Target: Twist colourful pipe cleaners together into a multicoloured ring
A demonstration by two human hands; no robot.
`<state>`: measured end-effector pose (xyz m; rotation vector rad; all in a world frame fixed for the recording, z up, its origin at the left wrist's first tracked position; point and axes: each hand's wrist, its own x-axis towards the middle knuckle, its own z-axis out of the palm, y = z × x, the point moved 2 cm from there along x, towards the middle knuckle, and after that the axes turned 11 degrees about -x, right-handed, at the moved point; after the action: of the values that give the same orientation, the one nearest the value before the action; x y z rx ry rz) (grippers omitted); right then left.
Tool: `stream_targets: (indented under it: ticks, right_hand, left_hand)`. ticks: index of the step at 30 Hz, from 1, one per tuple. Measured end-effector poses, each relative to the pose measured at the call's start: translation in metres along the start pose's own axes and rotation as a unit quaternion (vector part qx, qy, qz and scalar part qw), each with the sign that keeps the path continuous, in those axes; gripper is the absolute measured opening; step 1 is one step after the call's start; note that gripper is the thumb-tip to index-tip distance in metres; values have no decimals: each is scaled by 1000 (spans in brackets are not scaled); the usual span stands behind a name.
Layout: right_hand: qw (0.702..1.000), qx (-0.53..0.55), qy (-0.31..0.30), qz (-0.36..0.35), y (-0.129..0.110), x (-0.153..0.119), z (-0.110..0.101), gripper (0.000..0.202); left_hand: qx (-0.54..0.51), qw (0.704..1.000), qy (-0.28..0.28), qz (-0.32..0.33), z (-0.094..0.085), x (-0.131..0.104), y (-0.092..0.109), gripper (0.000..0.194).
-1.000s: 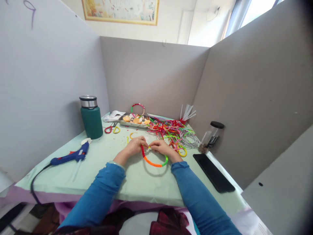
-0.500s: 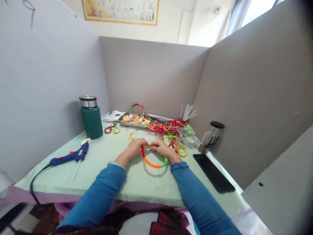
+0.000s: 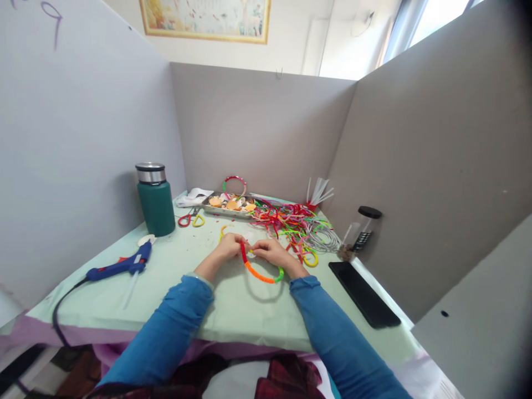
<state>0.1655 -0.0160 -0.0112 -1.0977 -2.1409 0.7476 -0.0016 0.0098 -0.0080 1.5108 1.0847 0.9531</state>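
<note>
Between my hands hangs a hoop [image 3: 261, 277] wrapped in fuzzy red, orange and green pipe cleaner. My left hand [image 3: 230, 245] is closed on its red part at the upper left. Fingers pinched, my right hand [image 3: 270, 252] is at the top of the hoop, where a small bit of yellow pipe cleaner [image 3: 250, 252] shows at the fingertips. The far side of the hoop is partly hidden behind the hands. Just beyond my left hand, a yellow strand [image 3: 223, 231] curves over the table.
A glue gun [image 3: 120, 268] and a green bottle [image 3: 155, 205] stand left, with scissors [image 3: 191, 220] nearby. At the back are a tray of shells [image 3: 226, 211], another hoop [image 3: 235, 178] and a pile of pipe cleaners [image 3: 286, 219]. A black phone [image 3: 363, 293] and a jar [image 3: 361, 235] are right.
My left hand has shifted slightly left and its fingers have moved along the red part. A bit of yellow now shows at my right fingertips.
</note>
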Motion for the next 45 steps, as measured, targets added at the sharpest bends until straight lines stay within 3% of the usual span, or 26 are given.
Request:
stream_targets:
  ticks: [3, 8, 13, 21, 27, 35, 45]
  right_hand:
    - [1000, 5, 0, -7, -3, -1, -1, 15]
    - [1000, 17, 8, -16, -4, -1, -3, 18]
    - [999, 34, 0, -22, -6, -2, -4, 21]
    - [996, 84, 18, -32, -6, 0, -4, 29]
    - [994, 78, 58, -54, -7, 1, -3, 25]
    - [991, 73, 94, -65, -14, 0, -4, 17]
    - [989, 43, 126, -64, -9, 2, -6, 23]
  left_hand:
    - [-81, 995, 2, -63, -1, -5, 5, 13]
    - [-194, 971, -60, -126, -1, -12, 9, 12]
    - [-226, 954, -72, -186, -1, -11, 7, 11]
    - [-274, 933, -83, -217, -1, -14, 11, 4]
    - [-324, 915, -67, -230, -2, -13, 11, 2]
    - [-378, 895, -114, -208, 0, -10, 7, 8]
    - [-286, 941, -141, -112, 5, -11, 7, 12]
